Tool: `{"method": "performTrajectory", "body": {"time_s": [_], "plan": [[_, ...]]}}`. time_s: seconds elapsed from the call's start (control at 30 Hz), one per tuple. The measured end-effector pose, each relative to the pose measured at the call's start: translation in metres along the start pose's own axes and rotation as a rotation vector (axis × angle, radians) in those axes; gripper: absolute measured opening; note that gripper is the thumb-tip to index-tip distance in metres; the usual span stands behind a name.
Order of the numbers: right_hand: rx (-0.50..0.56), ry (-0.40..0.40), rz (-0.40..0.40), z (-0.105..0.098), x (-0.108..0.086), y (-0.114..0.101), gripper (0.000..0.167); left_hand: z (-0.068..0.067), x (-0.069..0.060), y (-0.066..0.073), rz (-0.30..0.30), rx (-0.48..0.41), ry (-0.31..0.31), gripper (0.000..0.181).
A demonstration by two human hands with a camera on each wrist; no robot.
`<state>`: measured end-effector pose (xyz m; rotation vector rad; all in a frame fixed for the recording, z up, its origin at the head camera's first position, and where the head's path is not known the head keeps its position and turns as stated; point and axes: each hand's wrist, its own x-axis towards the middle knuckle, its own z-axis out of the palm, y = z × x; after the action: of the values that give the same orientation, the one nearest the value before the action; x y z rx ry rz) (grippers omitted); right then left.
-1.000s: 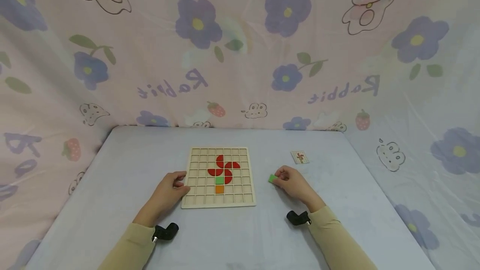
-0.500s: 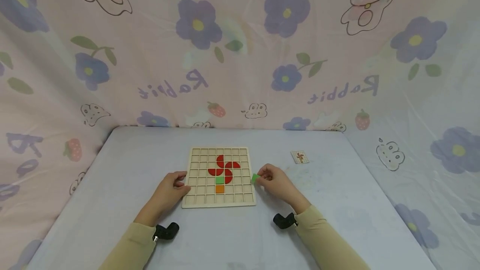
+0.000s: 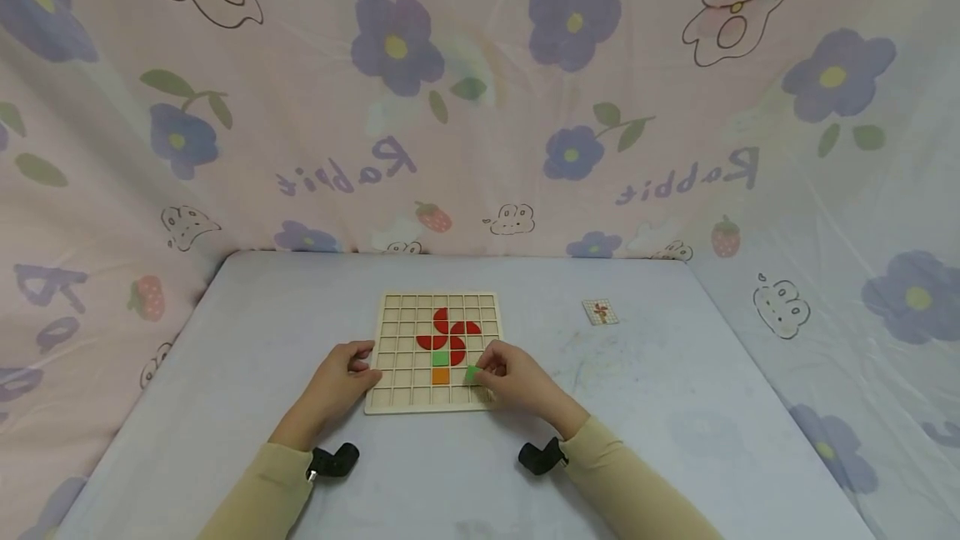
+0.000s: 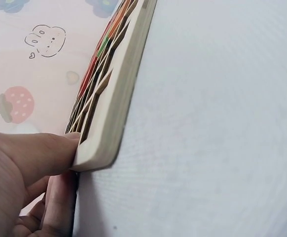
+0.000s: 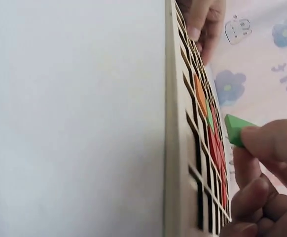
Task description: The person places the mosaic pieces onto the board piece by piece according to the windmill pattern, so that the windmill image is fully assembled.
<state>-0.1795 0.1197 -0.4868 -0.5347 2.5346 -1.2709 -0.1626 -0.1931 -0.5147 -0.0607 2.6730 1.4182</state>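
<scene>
A square wooden grid board (image 3: 401,398) lies on the table. Red quarter-round tiles (image 3: 432,342) form a pinwheel in its cells, with a green square tile (image 3: 440,358) and an orange square tile (image 3: 441,376) in line below. At the board's left edge, my left hand (image 3: 335,382) grips the rim, thumb (image 4: 50,153) on top and fingers lower at the side. My right hand (image 3: 521,380) pinches a loose green tile (image 5: 235,129) between thumb and fingertips, raised over the right part of the board. That hand hides some right-hand cells in the head view.
A small pattern card (image 3: 601,312) showing a red pinwheel on a grid lies at the back right of the white-covered table (image 3: 637,407). A printed curtain (image 3: 480,123) hangs behind and along both sides. Each wrist carries a black camera mount (image 3: 334,461).
My right hand has carried the green tile leftward from the table right of the board to above its right-hand cells. The left hand has stayed at the board's edge.
</scene>
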Motion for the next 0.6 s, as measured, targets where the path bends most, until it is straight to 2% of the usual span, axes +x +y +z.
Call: {"method": "performTrajectory", "body": {"time_s": [0.3,0.43,0.6], "plan": [[-0.050,-0.023,-0.052,0.022,0.006,-0.009,0.007,-0.001,0.000,0.002,0.017,-0.020,-0.006,0.054],[-0.044,-0.038,-0.053,0.030,0.007,-0.011,0.007,-0.002,-0.001,0.003,0.011,-0.025,-0.011,0.054],[-0.098,-0.045,-0.043,0.038,0.009,-0.015,0.010,-0.003,-0.002,0.002,0.005,-0.030,-0.012,0.053]]}}
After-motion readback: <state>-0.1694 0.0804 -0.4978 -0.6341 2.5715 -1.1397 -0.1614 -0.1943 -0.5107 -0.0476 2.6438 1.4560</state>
